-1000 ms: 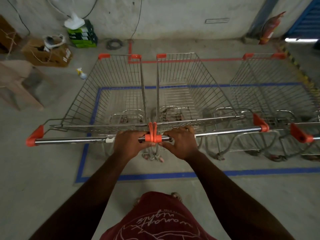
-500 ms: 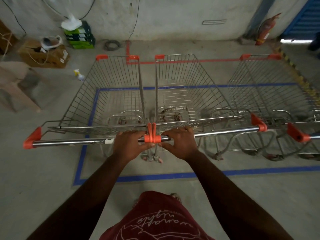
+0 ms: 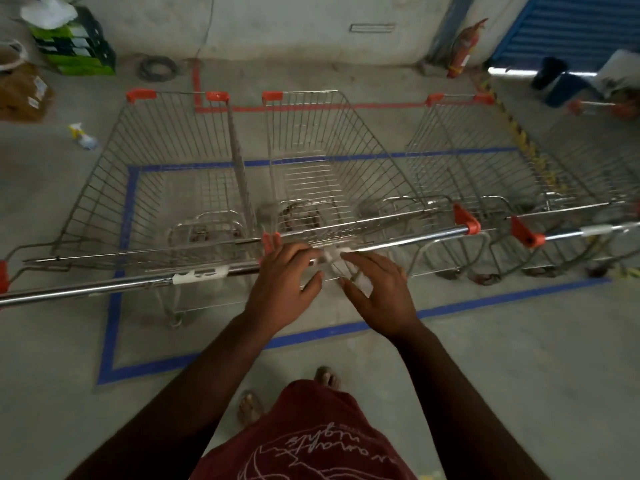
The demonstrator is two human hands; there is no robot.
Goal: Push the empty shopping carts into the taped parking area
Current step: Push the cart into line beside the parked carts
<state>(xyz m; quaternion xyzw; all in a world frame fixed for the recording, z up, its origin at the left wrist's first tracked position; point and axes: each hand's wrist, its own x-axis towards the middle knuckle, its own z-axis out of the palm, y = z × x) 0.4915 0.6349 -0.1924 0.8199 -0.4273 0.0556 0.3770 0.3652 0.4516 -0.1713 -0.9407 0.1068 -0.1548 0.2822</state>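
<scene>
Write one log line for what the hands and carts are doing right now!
left hand: open, over left cart handle | right hand: open, by middle cart handle | carts: inside blue tape outline

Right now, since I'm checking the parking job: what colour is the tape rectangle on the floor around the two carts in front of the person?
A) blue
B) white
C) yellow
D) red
A: the tape rectangle that frames the left cart and the middle cart is blue; the red tape is a separate line nearer the wall.
</scene>
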